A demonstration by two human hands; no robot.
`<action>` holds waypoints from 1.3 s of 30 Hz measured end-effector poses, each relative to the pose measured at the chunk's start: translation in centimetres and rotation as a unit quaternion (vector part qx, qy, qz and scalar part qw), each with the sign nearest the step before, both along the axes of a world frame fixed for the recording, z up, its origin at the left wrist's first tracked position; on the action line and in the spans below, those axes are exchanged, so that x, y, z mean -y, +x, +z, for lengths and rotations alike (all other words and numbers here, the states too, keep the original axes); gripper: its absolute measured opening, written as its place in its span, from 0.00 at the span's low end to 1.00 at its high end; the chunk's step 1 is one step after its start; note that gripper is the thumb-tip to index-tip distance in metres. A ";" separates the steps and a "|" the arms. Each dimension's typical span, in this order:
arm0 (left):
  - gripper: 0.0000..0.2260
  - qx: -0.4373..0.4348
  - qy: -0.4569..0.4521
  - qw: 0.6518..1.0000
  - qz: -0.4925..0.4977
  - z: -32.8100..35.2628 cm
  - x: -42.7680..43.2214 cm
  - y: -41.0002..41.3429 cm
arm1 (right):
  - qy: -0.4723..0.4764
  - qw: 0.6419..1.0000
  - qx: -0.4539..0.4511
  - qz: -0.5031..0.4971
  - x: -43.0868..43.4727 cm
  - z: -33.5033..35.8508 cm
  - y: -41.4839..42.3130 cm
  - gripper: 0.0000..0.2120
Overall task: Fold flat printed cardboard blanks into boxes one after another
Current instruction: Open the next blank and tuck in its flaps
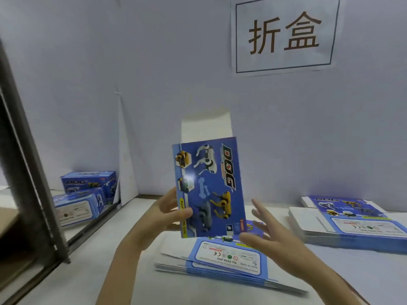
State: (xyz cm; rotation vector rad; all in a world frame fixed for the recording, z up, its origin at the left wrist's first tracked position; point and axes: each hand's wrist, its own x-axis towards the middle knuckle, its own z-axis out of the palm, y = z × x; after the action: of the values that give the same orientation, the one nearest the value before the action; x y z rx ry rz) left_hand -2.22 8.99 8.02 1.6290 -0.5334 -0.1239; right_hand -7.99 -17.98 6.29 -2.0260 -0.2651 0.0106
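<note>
Right hand [264, 236] is nearest the lens, low right, fingers straight and spread, holding nothing. It hovers just beside the lower right corner of the blank [209, 188]; contact is not clear through the blur. Left hand [169, 213] pinches the blank's left edge, thumb on the printed face, fingers behind. Blank is held upright in the air over the table [110, 271], blue printed side to the camera, toy dogs and "DOG" lettering turned sideways, a white flap [206, 130] sticking up from its top. It looks fully flat, no panel opened or creased yet. Directly below it lies the near stack [229, 258] of flat blanks, warning panel up, fanned a bit at the edges. Second stack [356, 221] sits well apart on the right of the table, also flat. Far left, by the metal post [28, 172], are two finished boxes [88, 183], close together, exact contact hard to tell. Sign [284, 34] with two characters hangs on the back wall. Judgement: early in the run, a couple of boxes done, one blank in hand at the very start of its folding, two stacks left to fold.
</note>
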 end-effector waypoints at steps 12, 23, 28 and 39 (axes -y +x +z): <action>0.10 0.014 -0.166 0.946 0.277 3.6 -2.9 5.9 | -0.383 0.923 -0.009 0.019 -2.3 -7.8 3.9 0.38; 0.35 0.258 0.549 0.794 -0.037 -11.4 6.1 2.9 | -0.493 0.868 0.041 0.031 -1.6 -9.2 4.1 0.31; 0.28 0.412 0.587 0.697 -0.021 -11.6 6.6 3.7 | -0.615 0.773 0.153 0.023 -1.8 -9.4 2.6 0.18; 0.21 0.604 0.488 0.626 0.067 -13.3 7.4 -0.6 | -0.650 0.682 0.335 0.031 -0.5 -10.6 -0.3 0.11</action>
State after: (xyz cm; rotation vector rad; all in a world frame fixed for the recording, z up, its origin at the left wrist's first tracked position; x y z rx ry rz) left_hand -2.85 1.55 -5.24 2.7059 -1.5479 1.0877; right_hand -8.24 -17.47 -4.29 -3.3882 -1.0138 -0.7131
